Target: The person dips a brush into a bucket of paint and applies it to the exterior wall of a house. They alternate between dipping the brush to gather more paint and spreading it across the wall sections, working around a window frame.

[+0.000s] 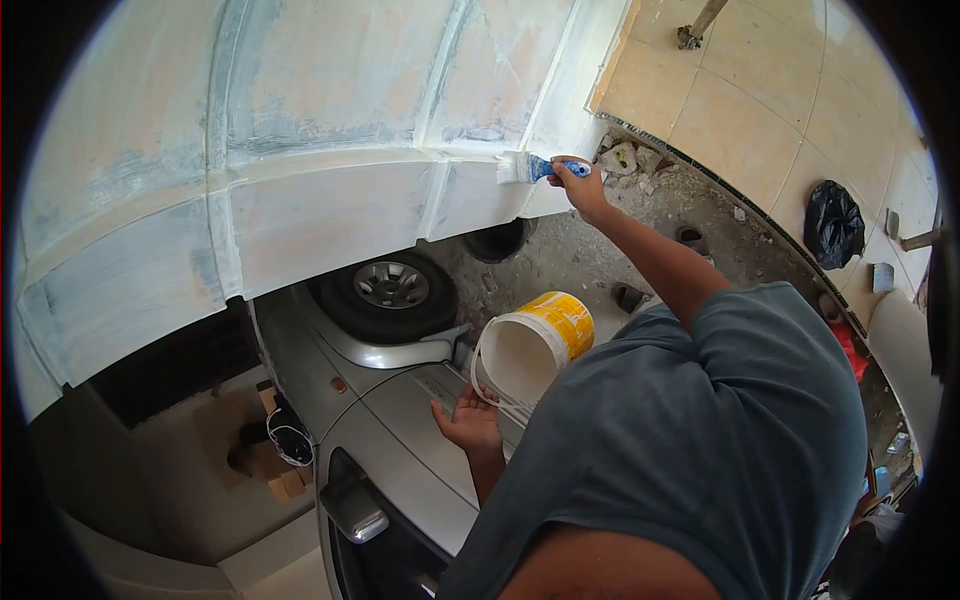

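Note:
My right hand (580, 184) grips a paintbrush (550, 169) by its blue patterned handle. The brush's white bristles touch a ridged panel (330, 215) at its right end, where uneven white paint covers it. Lower down, my left hand (470, 420) is palm up with its fingers hooked under the white handle of a bucket (525, 355). Yellow on the outside and whitish inside, the bucket hangs tilted, its opening toward the panel. How much paint it holds is hard to make out.
A silver car (400, 400) with a wheel (392, 286) stands close below the panel. Rubble (630, 160) lies on rough ground beside a raised tiled floor (760, 90), which holds a black plastic bag (834, 224). Cardboard (285, 485) is at lower left.

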### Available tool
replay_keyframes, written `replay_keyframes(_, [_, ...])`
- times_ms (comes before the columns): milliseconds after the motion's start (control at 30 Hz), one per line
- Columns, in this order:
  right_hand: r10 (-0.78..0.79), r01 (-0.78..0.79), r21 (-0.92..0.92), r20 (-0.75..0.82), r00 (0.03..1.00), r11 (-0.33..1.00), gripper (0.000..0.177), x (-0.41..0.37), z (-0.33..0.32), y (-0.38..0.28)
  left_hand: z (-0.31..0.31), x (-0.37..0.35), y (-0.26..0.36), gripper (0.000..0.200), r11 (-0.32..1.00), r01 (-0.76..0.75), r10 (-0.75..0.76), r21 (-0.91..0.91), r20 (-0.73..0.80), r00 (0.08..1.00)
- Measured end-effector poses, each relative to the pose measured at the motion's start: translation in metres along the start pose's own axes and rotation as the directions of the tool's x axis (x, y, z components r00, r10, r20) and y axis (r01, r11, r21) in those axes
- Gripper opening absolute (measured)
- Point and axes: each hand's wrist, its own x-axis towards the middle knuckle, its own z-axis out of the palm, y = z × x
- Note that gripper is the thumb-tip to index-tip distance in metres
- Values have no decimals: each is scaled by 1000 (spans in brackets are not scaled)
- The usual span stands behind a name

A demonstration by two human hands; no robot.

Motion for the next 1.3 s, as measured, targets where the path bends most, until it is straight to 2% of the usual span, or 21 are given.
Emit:
replay_keyframes(100, [-31, 11, -149, -126, 992, 989, 15, 2, -3, 8, 0, -9, -5, 81, 1000, -5, 6, 7, -34, 999])
replay_keyframes(200, [-288, 183, -516, -130, 949, 837, 16, -9, 9, 25, 8, -16, -11, 80, 1000, -13, 13, 0, -38, 999])
replay_keyframes(233, [-322, 218, -509, -125, 938, 832, 16, -19, 19, 25, 11, -18, -12, 80, 1000, -15, 15, -4, -36, 999])
replay_keyframes(367, [-255, 279, -200, 142, 957, 939, 17, -70, 69, -15, 12, -23, -17, 82, 1000, 1, -1, -16, -35, 999])
replay_keyframes(433, [-241, 268, -69, 264, 934, 961, 16, -89, 85, -57, 11, -21, -19, 82, 1000, 13, -13, -10, -26, 1000])
replay_keyframes(533, [-155, 134, 87, 311, 938, 987, 21, -90, 85, -85, 13, -20, -20, 84, 1000, 15, -15, -15, 19, 1000])
replay_keyframes(667, [-58, 47, 60, 191, 980, 997, 20, -56, 52, -63, 20, -26, -22, 85, 1000, 11, -11, 2, 36, 999])
replay_keyframes(800, [-67, 73, -148, 46, 997, 986, 17, -25, 5, -31, 23, -28, -22, 84, 1000, 7, -6, -11, 39, 999])
replay_keyframes(900, [-57, 55, -179, -5, 998, 982, 16, -23, -7, -43, 22, -33, -24, 84, 1000, -10, 10, -18, 13, 1000])
replay_keyframes(1000, [-70, 75, -62, 90, 994, 995, 15, -11, 13, -75, 24, -38, -26, 84, 1000, -20, 19, -21, -26, 999])
replay_keyframes(1133, [0, -21, 91, 225, 974, 996, 16, 24, 53, -127, 21, -45, -29, 84, 999, -30, 29, -32, -24, 999])
replay_keyframes(1267, [188, -184, -41, 211, 959, 982, 13, 50, 71, -119, 14, -55, -37, 85, 997, -33, 30, -68, -48, 998])
replay_keyframes(1300, [105, -75, -157, 193, 976, 985, 14, 57, 65, -104, 11, -57, -39, 86, 997, -28, 24, -78, -55, 998])
